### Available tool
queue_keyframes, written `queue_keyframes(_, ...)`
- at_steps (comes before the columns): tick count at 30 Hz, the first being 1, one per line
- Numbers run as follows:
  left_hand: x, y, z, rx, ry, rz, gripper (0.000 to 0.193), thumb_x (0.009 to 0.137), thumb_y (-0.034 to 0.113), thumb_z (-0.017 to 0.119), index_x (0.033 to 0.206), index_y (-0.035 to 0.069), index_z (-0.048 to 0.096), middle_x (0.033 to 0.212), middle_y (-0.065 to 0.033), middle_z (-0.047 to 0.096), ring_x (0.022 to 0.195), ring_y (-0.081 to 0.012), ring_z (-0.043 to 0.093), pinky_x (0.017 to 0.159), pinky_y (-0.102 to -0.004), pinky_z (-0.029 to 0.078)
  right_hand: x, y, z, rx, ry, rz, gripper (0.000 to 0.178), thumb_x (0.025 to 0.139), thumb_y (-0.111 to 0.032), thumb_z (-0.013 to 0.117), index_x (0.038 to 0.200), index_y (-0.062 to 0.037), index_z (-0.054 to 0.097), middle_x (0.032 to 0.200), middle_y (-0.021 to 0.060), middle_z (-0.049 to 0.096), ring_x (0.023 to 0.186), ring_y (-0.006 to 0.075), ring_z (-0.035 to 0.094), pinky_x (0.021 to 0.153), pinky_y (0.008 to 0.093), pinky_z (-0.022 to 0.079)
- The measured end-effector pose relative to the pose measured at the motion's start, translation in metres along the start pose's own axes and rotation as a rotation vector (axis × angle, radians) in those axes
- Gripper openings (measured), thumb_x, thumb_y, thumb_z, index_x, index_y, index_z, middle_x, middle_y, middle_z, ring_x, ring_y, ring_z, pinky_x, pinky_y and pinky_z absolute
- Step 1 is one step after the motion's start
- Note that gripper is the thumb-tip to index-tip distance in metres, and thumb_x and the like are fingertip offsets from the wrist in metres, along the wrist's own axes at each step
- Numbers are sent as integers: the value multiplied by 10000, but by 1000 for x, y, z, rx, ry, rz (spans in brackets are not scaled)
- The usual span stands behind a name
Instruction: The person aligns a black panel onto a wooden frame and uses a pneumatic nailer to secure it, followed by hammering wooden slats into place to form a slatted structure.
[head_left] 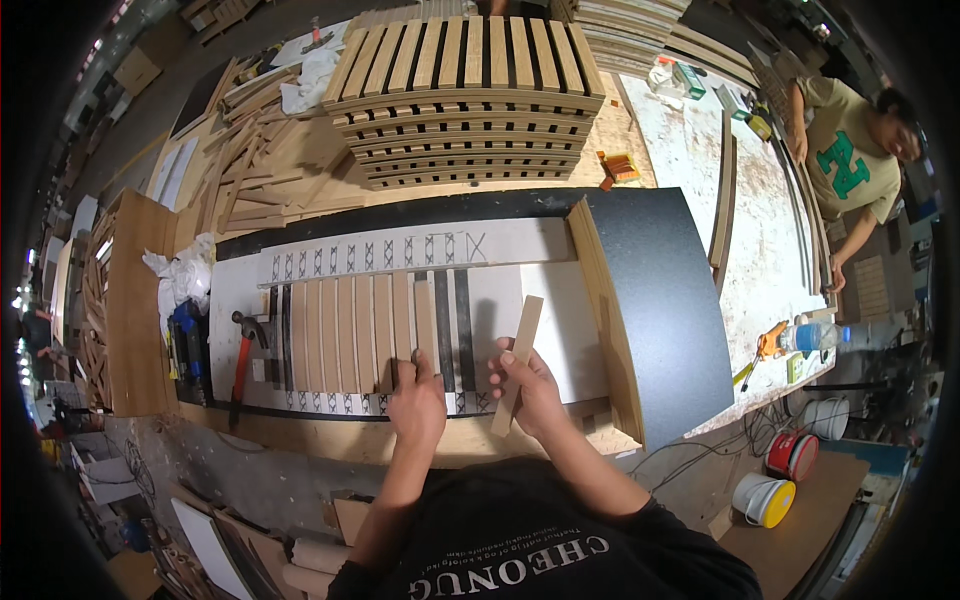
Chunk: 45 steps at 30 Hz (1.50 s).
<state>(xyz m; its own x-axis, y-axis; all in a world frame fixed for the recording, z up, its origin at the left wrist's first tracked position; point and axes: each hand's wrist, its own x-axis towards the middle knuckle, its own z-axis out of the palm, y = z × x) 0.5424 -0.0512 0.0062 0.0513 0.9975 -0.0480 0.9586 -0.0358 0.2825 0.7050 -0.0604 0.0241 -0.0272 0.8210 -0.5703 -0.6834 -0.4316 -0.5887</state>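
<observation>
My right hand [530,385] pinches a loose wooden slat [531,318] between thumb and fingers, tilted above the white board. With bent fingers, my left hand [418,410] grips the lower end of another slat [425,305] at the right end of a row. That row of pale slats [342,335] lies side by side on the bench, with narrow gaps between them. Dark strips [462,330] show to the right of the row. Above the slats runs a white template strip [370,257] with pencilled crosses and lines.
A hammer [242,360] lies left of the row. A tall stack of slatted panels [465,125] stands behind, with loose wood strips [245,180] to its left. To the right are a wooden ledge [606,320] and dark panel [665,300]. A co-worker [850,150] stands farther right.
</observation>
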Motion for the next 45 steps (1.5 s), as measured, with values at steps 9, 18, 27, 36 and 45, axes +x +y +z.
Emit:
queue_keyframes(9,17,-1,-3,-30,84,95,402,810,204,618,1156,8,559,981,-148,524,702,-313,611,586,-401,511,-3,1,1,141,-27,-9,311,906,-113,520,1200,-39,449,961,69,565,832,166,569,727,294,500)
queue_keyframes(18,-22,28,-23,-464,-18,246,362,761,205,686,1073,53,584,845,-134,579,704,-292,600,608,-381,492,3,9,4,66,-89,-46,198,894,-85,571,1080,-21,546,969,54,625,847,131,596,707,276,510)
queue_keyframes(27,-20,30,-21,-608,16,100,347,752,140,701,1071,58,593,768,-114,621,671,-258,621,607,-343,497,6,16,1,-8,-127,-29,259,884,-105,596,1123,-19,548,997,45,621,871,116,583,721,255,493)
queue_keyframes(36,5,-4,0,-502,-28,-96,295,773,130,665,1057,73,608,822,-128,644,723,-286,635,631,-359,497,5,6,0,141,78,0,355,891,-108,566,1228,-53,470,1134,50,545,960,186,559,715,334,506)
queue_keyframes(45,5,8,1,-24,128,197,429,718,176,680,1111,30,595,909,-94,505,799,-282,577,685,-390,470,2,-1,-1,175,72,-19,339,911,-100,524,1238,-45,449,1132,55,536,972,188,555,722,331,508)
